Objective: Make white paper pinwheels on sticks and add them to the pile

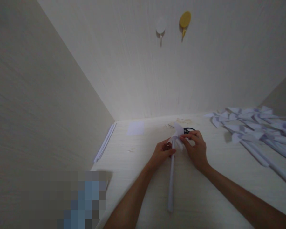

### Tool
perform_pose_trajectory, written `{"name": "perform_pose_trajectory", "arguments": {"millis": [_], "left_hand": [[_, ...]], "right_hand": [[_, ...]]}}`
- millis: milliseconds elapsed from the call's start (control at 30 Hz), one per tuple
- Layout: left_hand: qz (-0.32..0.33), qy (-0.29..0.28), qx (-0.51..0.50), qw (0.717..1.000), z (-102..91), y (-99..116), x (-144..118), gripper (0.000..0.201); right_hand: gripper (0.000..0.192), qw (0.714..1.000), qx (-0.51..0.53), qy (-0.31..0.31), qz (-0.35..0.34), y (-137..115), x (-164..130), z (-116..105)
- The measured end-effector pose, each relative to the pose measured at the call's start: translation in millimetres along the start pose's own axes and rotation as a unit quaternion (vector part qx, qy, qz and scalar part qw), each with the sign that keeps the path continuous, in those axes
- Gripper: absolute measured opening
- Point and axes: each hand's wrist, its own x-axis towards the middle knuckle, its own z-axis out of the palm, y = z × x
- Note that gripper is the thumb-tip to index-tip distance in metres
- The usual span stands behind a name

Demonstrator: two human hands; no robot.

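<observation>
A white paper pinwheel on a long rolled paper stick lies on the pale table, its stick pointing toward me. My left hand pinches the top of the stick just below the paper head. On the head itself my right hand presses its fingers, holding the folded blades. Black scissors lie just behind my right hand, partly hidden by it.
A pile of finished white paper pinwheels with long sticks covers the table's right side. A small white paper square and stacked paper sheets lie at the left by the wall. Two wall hooks, white and yellow, hang above.
</observation>
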Motion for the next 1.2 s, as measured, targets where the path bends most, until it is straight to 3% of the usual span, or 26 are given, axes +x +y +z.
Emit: {"name": "perform_pose_trajectory", "arguments": {"millis": [433, 733, 933, 1200], "left_hand": [[-0.018, 0.036, -0.005, 0.999, 3.2, 1.1, -1.9, 0.055], [-0.019, 0.03, -0.006, 0.999, 4.4, 4.1, -1.9, 0.05], [-0.001, 0.026, -0.027, 0.999, 4.8, 3.9, -0.3, 0.026], [-0.011, 0.034, -0.076, 0.996, 4.1, -0.1, -1.1, 0.049]], "right_hand": [[0.007, 1.0, 0.006, -0.009, -0.001, 4.7, -0.6, 1.1], [0.008, 1.0, 0.004, -0.008, -0.007, 4.6, -1.2, 1.3], [0.007, 1.0, 0.011, 0.015, -0.019, 0.6, -0.9, 1.2], [0.014, 0.998, 0.034, 0.017, -0.05, -4.3, -1.5, -0.3]]}}
